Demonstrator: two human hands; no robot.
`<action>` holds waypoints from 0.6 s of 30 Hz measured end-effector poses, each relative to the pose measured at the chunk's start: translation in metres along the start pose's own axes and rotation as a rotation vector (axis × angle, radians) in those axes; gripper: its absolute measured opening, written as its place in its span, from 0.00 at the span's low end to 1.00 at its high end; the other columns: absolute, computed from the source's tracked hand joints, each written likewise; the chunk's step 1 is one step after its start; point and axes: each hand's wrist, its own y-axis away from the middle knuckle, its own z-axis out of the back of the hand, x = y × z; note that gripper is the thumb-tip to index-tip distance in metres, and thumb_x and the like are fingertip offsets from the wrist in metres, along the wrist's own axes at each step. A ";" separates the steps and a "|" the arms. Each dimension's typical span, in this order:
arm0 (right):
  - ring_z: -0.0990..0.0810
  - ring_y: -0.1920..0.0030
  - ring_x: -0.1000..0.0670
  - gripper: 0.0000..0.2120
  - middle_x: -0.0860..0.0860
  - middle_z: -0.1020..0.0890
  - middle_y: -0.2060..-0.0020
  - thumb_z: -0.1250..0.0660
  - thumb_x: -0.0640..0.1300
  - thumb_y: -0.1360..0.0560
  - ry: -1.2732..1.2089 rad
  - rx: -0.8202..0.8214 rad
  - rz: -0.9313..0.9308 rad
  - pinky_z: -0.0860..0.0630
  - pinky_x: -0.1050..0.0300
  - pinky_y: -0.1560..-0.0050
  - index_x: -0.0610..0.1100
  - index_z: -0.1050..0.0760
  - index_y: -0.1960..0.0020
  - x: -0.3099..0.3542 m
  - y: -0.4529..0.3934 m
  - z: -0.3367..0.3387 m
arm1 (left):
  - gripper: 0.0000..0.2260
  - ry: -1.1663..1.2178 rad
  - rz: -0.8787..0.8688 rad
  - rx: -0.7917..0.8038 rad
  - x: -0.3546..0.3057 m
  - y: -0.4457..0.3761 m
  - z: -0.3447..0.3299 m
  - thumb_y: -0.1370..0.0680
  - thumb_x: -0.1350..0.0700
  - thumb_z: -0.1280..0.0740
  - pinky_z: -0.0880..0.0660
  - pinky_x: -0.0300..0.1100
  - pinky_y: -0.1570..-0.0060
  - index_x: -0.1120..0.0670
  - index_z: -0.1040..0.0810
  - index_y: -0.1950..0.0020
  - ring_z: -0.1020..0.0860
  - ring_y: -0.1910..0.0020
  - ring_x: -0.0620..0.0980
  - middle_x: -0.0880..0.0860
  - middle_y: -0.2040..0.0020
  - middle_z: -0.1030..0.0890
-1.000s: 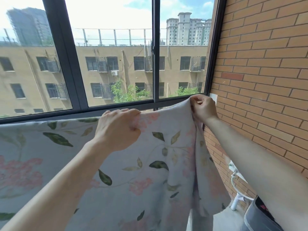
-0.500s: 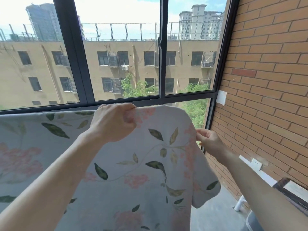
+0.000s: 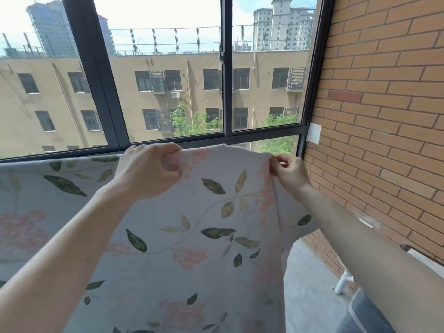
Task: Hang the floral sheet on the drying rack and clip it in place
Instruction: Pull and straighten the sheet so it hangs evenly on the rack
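White cloth with pink flowers and green leaves, the floral sheet point(image 3: 192, 236), hangs across the near part of the view. Its top edge runs from the far left to the right, in front of the dark window frame point(image 3: 105, 92). What holds the sheet up from below is hidden by the cloth.

The left hand point(image 3: 149, 171) is at the top edge near the middle. Its grip is clenched on the sheet, with a bunch of cloth held between the thumb and curled fingers.

The right hand point(image 3: 288, 171) is at the top right end of the sheet. Its grip pinches the edge of the cloth there. The sheet falls down below this hand in a long fold.

Both bare arms reach in from the near side.

On the right stands an orange brick wall point(image 3: 384, 116). A small white plate point(image 3: 314, 133) sits on it beside the window. A grey floor point(image 3: 307, 296) shows low on the right. Outside the glass is a tan building point(image 3: 168, 92) with green trees point(image 3: 192, 121).
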 end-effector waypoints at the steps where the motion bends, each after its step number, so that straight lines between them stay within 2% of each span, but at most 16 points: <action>1: 0.12 0.53 0.43 0.07 0.47 0.12 0.56 0.28 0.49 0.20 0.029 0.077 -0.039 0.16 0.42 0.46 0.47 0.15 0.52 0.002 -0.002 -0.006 | 0.14 0.002 0.001 -0.001 -0.001 0.000 0.000 0.28 0.47 0.30 0.30 0.46 0.54 0.37 0.20 0.43 0.25 0.56 0.53 0.44 0.57 0.17; 2: 0.13 0.54 0.44 0.06 0.50 0.12 0.58 0.28 0.49 0.21 0.092 0.190 -0.087 0.15 0.44 0.47 0.48 0.15 0.54 0.004 -0.001 -0.010 | 0.13 0.001 0.002 -0.002 -0.002 0.000 -0.001 0.28 0.47 0.30 0.31 0.45 0.55 0.38 0.19 0.43 0.25 0.56 0.53 0.43 0.59 0.19; 4: 0.16 0.59 0.49 0.07 0.53 0.14 0.63 0.27 0.42 0.23 0.251 0.431 -0.184 0.17 0.53 0.56 0.47 0.17 0.60 0.009 0.004 -0.012 | 0.13 -0.005 -0.001 -0.010 -0.004 0.000 -0.001 0.27 0.48 0.30 0.32 0.45 0.55 0.38 0.19 0.43 0.26 0.57 0.52 0.42 0.61 0.22; 5: 0.19 0.61 0.51 0.09 0.53 0.15 0.65 0.27 0.38 0.24 0.282 0.500 -0.210 0.20 0.56 0.59 0.46 0.18 0.62 0.011 0.005 -0.012 | 0.13 -0.005 -0.001 -0.011 -0.005 0.001 -0.001 0.27 0.47 0.30 0.32 0.45 0.55 0.38 0.19 0.44 0.27 0.57 0.51 0.42 0.61 0.23; 7: 0.19 0.63 0.51 0.12 0.53 0.16 0.67 0.27 0.35 0.24 0.277 0.565 -0.229 0.20 0.56 0.59 0.46 0.18 0.64 0.009 0.003 -0.008 | 0.12 0.003 0.000 -0.010 -0.005 0.001 -0.001 0.27 0.47 0.29 0.32 0.45 0.55 0.37 0.19 0.44 0.25 0.56 0.51 0.41 0.61 0.22; 9: 0.17 0.61 0.51 0.13 0.53 0.14 0.65 0.26 0.36 0.25 0.305 0.582 -0.210 0.18 0.55 0.53 0.49 0.16 0.66 0.008 0.001 -0.003 | 0.12 0.009 -0.006 -0.020 -0.004 0.001 0.000 0.28 0.47 0.29 0.32 0.45 0.54 0.37 0.19 0.45 0.24 0.56 0.52 0.41 0.61 0.22; 12: 0.15 0.53 0.49 0.03 0.50 0.12 0.54 0.27 0.43 0.22 0.277 0.437 -0.159 0.19 0.54 0.50 0.47 0.14 0.51 0.010 -0.008 0.003 | 0.12 0.005 0.012 -0.006 -0.004 0.000 0.001 0.27 0.47 0.29 0.32 0.45 0.54 0.37 0.19 0.44 0.25 0.55 0.52 0.42 0.59 0.20; 14: 0.17 0.52 0.46 0.07 0.48 0.13 0.52 0.32 0.45 0.18 0.050 0.277 -0.141 0.20 0.55 0.52 0.43 0.16 0.47 0.023 -0.012 0.006 | 0.12 0.001 0.025 0.010 -0.006 0.001 0.002 0.27 0.48 0.29 0.32 0.45 0.54 0.37 0.19 0.44 0.24 0.55 0.53 0.42 0.60 0.21; 15: 0.17 0.52 0.46 0.10 0.48 0.14 0.52 0.34 0.46 0.16 -0.057 0.253 -0.124 0.19 0.55 0.52 0.42 0.17 0.46 0.031 -0.012 0.007 | 0.12 0.002 0.026 0.016 -0.007 0.001 0.003 0.27 0.48 0.29 0.32 0.45 0.54 0.38 0.19 0.44 0.24 0.55 0.53 0.42 0.60 0.20; 18: 0.14 0.55 0.48 0.19 0.47 0.13 0.52 0.41 0.54 0.15 -0.152 0.393 -0.089 0.18 0.57 0.53 0.42 0.18 0.43 0.045 0.011 -0.004 | 0.13 0.008 0.025 0.023 -0.010 0.001 0.003 0.26 0.48 0.29 0.31 0.45 0.54 0.39 0.18 0.42 0.23 0.53 0.53 0.45 0.54 0.16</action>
